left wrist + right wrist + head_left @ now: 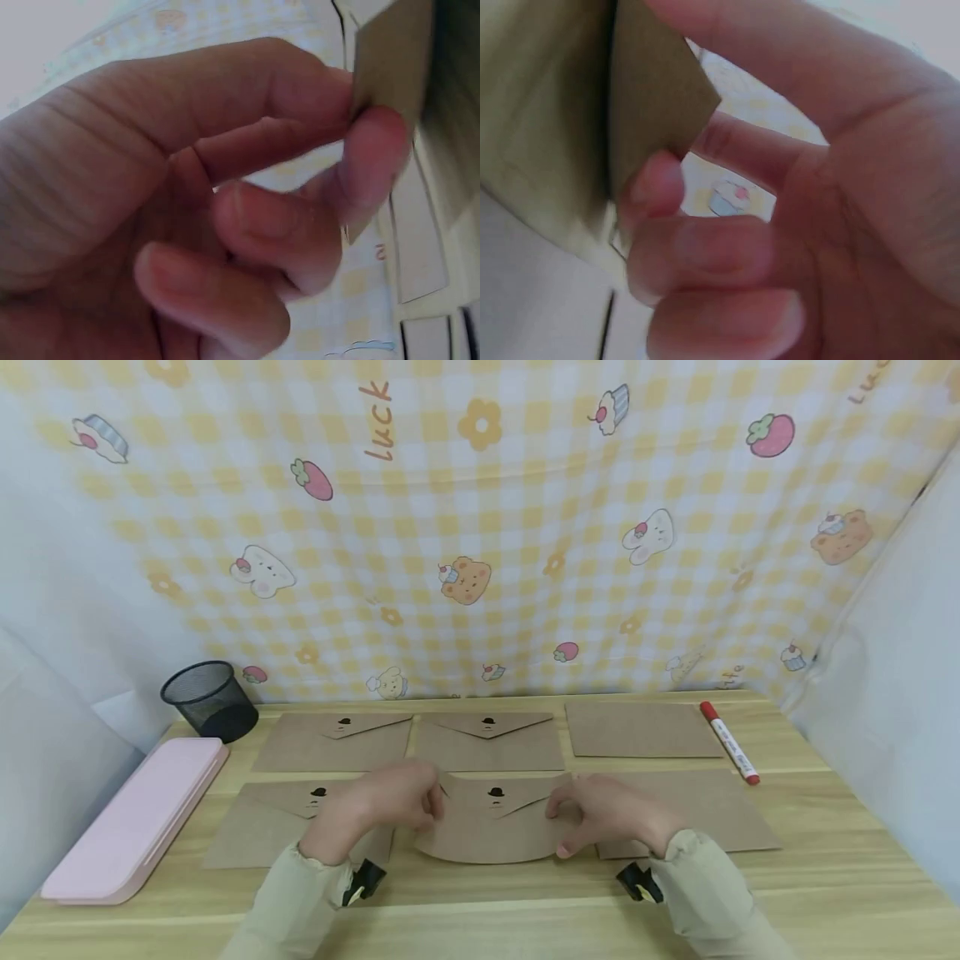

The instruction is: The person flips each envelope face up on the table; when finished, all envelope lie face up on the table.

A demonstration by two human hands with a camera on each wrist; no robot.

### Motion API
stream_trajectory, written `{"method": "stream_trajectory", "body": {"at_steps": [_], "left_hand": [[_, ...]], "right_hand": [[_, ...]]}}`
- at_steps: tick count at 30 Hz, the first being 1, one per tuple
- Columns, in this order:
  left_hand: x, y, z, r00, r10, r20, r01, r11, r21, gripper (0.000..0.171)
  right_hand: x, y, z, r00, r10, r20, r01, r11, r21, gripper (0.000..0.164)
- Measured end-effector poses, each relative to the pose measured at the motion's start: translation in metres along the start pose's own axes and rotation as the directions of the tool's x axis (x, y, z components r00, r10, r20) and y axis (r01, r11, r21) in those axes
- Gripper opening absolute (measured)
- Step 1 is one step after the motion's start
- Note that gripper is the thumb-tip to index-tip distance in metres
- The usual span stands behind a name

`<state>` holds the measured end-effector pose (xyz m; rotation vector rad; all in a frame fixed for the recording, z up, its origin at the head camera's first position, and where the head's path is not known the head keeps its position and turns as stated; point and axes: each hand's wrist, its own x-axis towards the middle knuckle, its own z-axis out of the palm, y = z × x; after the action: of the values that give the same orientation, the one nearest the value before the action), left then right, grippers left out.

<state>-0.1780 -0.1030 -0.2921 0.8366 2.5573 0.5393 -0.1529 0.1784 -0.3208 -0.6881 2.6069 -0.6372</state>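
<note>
Between both hands is a brown paper envelope (pixel 491 843) with a pointed flap and a small black hat print. Its front edge bows toward me and looks slightly lifted off the table. My left hand (pixel 382 797) pinches the envelope's left side between thumb and fingers; the left wrist view shows the envelope's edge (pixel 390 60) between them. On the opposite side, my right hand (pixel 611 814) pinches the right edge, and in the right wrist view a corner of the paper (pixel 656 90) lies between thumb and fingers. The hands partly cover the neighbouring envelopes.
Flap-side envelopes lie at front left (pixel 251 843), back left (pixel 300 756) and back middle (pixel 487 757). Plain-side ones lie at back right (pixel 645 731) and front right (pixel 705 818). A red marker (pixel 731 743), pink case (pixel 142 818) and black mesh cup (pixel 213 702) stand around them.
</note>
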Motion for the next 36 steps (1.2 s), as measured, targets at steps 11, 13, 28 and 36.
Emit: {"method": "stream_trajectory", "body": {"at_steps": [11,13,28,36], "left_hand": [[0.004,-0.004,0.011,0.986,-0.156,0.052,0.158,0.987,-0.033,0.018],[0.004,-0.004,0.012,0.987,-0.152,0.056,0.155,0.987,-0.04,0.018],[0.001,-0.002,0.008,0.972,-0.202,0.123,0.212,0.974,-0.077,0.016],[0.0,0.007,0.009,0.967,-0.246,0.069,0.243,0.969,0.039,0.022]], "right_hand": [[0.004,-0.005,0.008,0.999,0.029,0.014,-0.029,1.0,-0.001,0.037],[0.003,-0.005,0.009,0.999,0.041,0.03,-0.041,0.999,0.009,0.038],[0.001,-0.005,0.01,0.996,0.083,0.021,-0.083,0.996,-0.033,0.038],[-0.003,0.0,0.009,0.999,0.045,0.019,-0.044,0.999,-0.027,0.036]]}}
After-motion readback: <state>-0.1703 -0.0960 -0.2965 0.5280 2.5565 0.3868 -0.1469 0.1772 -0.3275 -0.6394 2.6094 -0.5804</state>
